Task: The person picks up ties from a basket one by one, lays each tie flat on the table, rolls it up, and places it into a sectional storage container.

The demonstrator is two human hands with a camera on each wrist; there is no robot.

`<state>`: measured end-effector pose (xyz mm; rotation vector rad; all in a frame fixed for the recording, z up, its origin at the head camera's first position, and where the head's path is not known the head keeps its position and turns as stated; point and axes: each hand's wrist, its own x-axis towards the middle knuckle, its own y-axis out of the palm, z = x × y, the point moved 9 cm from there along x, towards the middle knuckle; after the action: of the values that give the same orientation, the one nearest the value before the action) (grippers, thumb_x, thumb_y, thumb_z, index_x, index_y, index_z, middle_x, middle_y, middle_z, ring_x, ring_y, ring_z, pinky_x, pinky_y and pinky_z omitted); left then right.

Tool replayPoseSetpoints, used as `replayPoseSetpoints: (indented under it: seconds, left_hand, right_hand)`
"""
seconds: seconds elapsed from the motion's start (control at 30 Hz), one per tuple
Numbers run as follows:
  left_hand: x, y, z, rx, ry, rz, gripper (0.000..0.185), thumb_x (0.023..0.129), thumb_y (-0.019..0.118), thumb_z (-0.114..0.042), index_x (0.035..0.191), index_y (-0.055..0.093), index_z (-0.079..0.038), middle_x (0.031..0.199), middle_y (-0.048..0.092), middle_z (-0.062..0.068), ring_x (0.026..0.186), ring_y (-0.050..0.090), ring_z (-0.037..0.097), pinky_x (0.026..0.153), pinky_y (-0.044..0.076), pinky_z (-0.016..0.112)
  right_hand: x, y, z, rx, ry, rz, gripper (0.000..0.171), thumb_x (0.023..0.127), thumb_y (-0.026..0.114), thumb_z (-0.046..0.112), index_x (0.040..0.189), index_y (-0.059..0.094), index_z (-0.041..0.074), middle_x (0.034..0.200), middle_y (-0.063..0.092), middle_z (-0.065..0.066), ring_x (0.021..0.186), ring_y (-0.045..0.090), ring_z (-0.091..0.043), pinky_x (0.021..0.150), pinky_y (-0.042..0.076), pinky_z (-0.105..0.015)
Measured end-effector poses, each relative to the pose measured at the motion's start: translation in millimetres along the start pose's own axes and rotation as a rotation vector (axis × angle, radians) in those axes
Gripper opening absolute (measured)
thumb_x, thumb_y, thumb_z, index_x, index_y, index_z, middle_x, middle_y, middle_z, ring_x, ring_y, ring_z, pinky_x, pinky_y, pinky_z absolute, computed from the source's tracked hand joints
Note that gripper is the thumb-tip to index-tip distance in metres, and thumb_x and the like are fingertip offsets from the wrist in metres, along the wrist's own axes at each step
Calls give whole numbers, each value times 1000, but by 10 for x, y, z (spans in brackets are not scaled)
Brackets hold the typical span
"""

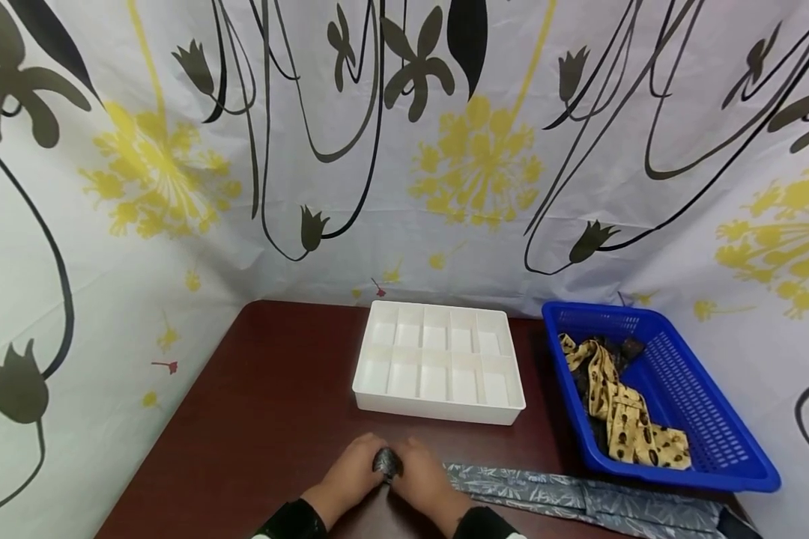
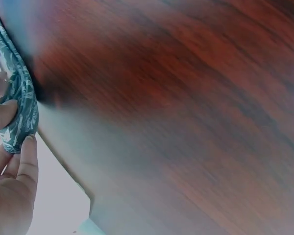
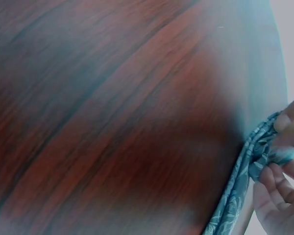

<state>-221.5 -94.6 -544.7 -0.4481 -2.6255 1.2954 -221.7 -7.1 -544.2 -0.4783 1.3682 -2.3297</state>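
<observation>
Two hands at the near edge of a dark wooden worktop (image 1: 256,389), working one end of a grey leaf-patterned necktie (image 1: 580,498). The left hand (image 1: 350,468) and right hand (image 1: 421,471) meet thumb-side to thumb-side, both closed on a small rolled end of the tie (image 1: 386,463) pinched between them; the left wrist view shows fingertips (image 2: 27,147) curled against the roll's edge, and the right wrist view shows fingers (image 3: 279,176) bunched about the same fabric. From the right hand the unrolled length trails outward and away across the worktop, lying flat. Beyond both hands stands a white divided tray (image 1: 438,408), its compartments holding nothing visible; beyond and outward of the right hand sits a blue basket (image 1: 714,442) with a yellow patterned tie (image 1: 623,415) and some darker cloth in it. The tie looks light, thin and limp, probably smooth enough to slip, so a roll would likely spring loose unless pinched across its full width. Best hold, by this judgement: the roll's two open sides, thumbs on top, with the free tail kept lightly taut
</observation>
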Motion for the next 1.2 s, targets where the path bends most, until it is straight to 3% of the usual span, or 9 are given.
replayPoseSetpoints:
  seconds: [0.23,0.5,0.6,0.67,0.77,0.97,1.07,1.2]
  left_hand:
    - [-1,-8,-59,-32,23,-27,34,72,77,4,103,66,-7,97,60,-1,94,58,18,79,51,31]
    - [-25,112,88,-353,-21,12,43,74,77,3,115,63,0,102,63,6,79,57,7,65,50,23]
    - [-30,137,86,-371,-24,2,36,74,77,2,108,66,-4,94,65,1,76,57,5,64,50,22]
    - [-24,128,42,-299,-3,-9,30,74,78,0,101,68,-8,91,64,-3,76,56,3,64,49,22]
    - [-3,105,-61,-113,31,-6,24,74,79,-5,93,67,-13,88,63,-7,79,57,3,66,48,23]
    - [63,131,-250,253,75,57,20,75,79,-11,89,65,-16,88,65,-6,87,61,11,75,51,28]
    - [83,139,-296,359,80,55,23,74,78,-10,94,68,-12,92,66,0,92,63,17,80,52,30]
    - [97,147,-341,421,62,51,20,75,75,-7,94,68,-10,92,65,2,93,62,20,79,53,31]
  right_hand:
    - [-4,-15,-120,190,45,-27,36,71,80,11,104,67,6,93,63,-2,87,61,-18,76,52,-34]
    - [-86,25,-311,581,54,-24,29,73,72,-1,101,67,-2,94,66,-8,81,62,-17,69,51,-25]
    - [-103,33,-339,629,65,-7,28,73,71,-3,101,66,-3,92,67,-8,80,63,-19,69,52,-24]
    - [-109,28,-341,629,65,-4,27,73,70,-3,100,66,-3,91,67,-8,79,63,-18,69,52,-24]
    - [-116,9,-327,589,60,-11,25,73,71,-3,98,67,-2,89,67,-6,78,63,-16,67,51,-24]
    - [-107,-45,-257,370,50,-32,22,72,72,-3,92,68,3,82,66,0,75,59,-11,62,47,-25]
    - [-103,-65,-219,271,55,-26,22,72,75,1,92,68,4,86,66,-2,80,62,-16,67,50,-30]
    - [-112,-76,-193,197,85,-11,35,71,78,8,103,67,0,97,68,-9,92,64,-26,77,53,-38]
